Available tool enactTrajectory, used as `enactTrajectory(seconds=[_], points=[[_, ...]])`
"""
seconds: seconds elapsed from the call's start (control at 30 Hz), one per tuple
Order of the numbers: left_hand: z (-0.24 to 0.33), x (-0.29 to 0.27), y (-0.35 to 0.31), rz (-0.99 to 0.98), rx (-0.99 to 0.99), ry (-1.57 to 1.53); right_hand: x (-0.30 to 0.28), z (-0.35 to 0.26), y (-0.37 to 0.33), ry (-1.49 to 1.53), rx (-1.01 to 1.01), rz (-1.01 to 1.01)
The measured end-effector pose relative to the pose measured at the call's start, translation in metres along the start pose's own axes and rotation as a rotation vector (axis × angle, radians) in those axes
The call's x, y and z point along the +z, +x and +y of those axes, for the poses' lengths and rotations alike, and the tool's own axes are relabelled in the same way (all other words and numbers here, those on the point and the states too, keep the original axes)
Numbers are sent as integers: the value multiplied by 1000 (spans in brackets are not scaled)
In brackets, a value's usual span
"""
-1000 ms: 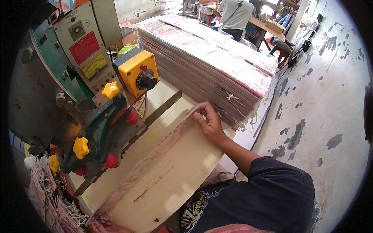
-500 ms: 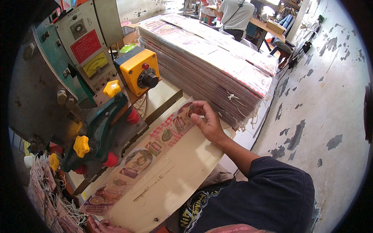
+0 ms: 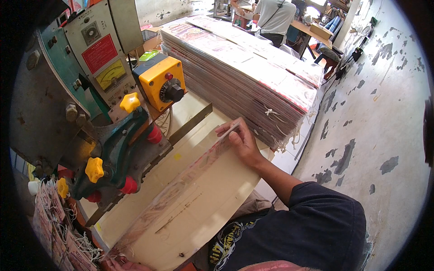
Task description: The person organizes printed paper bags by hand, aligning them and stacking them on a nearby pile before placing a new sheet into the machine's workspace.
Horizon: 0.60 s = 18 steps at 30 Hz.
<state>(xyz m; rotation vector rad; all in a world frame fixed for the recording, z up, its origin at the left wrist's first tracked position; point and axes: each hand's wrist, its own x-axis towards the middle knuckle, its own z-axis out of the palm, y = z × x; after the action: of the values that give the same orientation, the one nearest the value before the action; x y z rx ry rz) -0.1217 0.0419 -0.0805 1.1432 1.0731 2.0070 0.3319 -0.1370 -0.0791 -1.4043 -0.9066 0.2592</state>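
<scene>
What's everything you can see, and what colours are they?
Long printed plastic strip: at least one, pinkish see-through, between the hands
Smooth flat board: one, cream, under the strip
Big metal machine: one, green and grey, left
Star-shaped knobs: three, yellow, on the machine
Round bumpers: at least three, red, on the machine
Square control box: one, yellow and black, by the machine
Tall stack of flat printed plastic: one, pinkish, beyond the board
Stringy printed bundles: uncountable, pink and white, lower left
Peeling wall: one, whitish grey, right
Co-worker: at least one, pale shirt, top
Right hand: one, bare, gripping the strip's upper end
Left hand: one, bare, at its lower end
T-shirt: one, black, lower right
</scene>
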Motion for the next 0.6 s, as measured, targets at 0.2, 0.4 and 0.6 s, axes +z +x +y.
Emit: enactTrajectory(seconds=[0.2,0.4,0.6], points=[[10,13,4,42,-20,-170,2,-1,0,47,-74,32],[16,16,1,125,-82,-103,0,-3,0,24,-35,50],[26,25,-4,150,-151,-114,0,1,-1,50,-48,11]])
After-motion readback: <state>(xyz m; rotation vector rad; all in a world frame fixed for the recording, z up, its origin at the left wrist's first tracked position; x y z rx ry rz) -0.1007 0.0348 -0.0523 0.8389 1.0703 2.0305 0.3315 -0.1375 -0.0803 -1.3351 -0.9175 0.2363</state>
